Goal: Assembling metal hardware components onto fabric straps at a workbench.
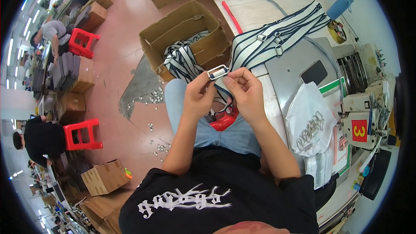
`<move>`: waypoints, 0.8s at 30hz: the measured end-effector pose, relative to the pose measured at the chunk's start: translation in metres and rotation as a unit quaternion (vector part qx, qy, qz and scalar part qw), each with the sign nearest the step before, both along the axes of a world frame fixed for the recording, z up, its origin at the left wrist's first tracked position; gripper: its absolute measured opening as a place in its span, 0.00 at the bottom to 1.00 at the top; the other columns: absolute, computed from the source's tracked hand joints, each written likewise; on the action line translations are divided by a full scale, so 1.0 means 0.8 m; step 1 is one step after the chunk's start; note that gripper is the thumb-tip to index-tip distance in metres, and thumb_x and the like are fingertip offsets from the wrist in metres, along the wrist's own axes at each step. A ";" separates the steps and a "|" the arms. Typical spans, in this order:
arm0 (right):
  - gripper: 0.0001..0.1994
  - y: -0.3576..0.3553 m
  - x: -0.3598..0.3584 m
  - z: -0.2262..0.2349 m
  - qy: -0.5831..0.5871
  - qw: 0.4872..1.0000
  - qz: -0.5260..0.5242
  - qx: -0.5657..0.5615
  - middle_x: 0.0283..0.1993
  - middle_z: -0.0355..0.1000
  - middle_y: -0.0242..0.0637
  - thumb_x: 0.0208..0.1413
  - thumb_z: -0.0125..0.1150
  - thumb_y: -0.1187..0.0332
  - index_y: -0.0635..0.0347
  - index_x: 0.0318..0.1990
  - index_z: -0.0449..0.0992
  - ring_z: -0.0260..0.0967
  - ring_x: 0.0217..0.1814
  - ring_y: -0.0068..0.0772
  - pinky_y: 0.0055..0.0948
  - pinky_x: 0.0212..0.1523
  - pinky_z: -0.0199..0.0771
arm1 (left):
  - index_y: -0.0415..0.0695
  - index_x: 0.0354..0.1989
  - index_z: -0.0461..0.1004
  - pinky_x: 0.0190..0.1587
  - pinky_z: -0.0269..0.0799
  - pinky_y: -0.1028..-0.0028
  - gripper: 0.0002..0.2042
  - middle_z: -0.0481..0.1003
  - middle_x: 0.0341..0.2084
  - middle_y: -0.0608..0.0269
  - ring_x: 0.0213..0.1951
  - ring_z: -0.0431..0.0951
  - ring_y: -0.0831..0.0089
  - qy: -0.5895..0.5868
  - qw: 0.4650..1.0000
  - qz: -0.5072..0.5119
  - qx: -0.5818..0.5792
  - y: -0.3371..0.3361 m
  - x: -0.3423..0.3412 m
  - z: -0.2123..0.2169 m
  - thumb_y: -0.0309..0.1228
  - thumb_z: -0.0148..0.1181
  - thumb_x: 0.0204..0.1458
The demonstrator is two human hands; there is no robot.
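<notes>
Above my lap, both hands meet at a silver slider buckle point(218, 73) with a white and navy webbing strap point(224, 87) threaded through it. My left hand point(200, 94) is closed, its thumb and fingertips at the buckle's left side. From the right, my right hand point(245, 91) pinches the strap where it passes the buckle. The strap hangs down between my hands toward my knees. Striped straps with buckles point(271, 39) lie in a long bundle on the table, just beyond my right hand. Several loose metal rings point(310, 130) rest on a white plastic bag point(299, 108) at the right.
An open cardboard box point(151, 45) holding more striped straps stands ahead on the floor. On the right are a sewing machine point(359, 117), a phone point(314, 73) and a blue bottle point(340, 5). Red stools point(82, 134) and two people are at the left.
</notes>
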State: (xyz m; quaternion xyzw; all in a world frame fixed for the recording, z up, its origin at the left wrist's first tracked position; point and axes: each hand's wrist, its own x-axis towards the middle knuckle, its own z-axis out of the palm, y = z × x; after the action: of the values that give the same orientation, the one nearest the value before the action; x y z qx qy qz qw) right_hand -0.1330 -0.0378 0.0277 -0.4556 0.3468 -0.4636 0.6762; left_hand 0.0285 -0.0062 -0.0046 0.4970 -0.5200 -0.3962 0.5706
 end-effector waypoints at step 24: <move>0.06 0.000 -0.013 -0.018 -0.041 0.998 -0.047 -0.029 0.38 0.78 0.33 0.69 0.64 0.73 0.62 0.44 0.71 0.75 0.36 0.14 0.16 0.32 0.76 | 0.34 0.40 0.77 0.51 0.78 0.74 0.03 0.81 0.52 0.42 0.48 0.83 0.68 0.200 0.976 -0.047 -0.064 0.001 -0.015 -0.011 0.16 0.62 0.61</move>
State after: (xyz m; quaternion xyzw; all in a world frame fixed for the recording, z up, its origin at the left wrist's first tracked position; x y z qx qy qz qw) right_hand -0.1432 -0.0379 0.0133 -0.4390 0.3263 -0.5230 0.6537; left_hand 0.0167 -0.0055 -0.0137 0.3450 -0.4422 -0.4799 0.6747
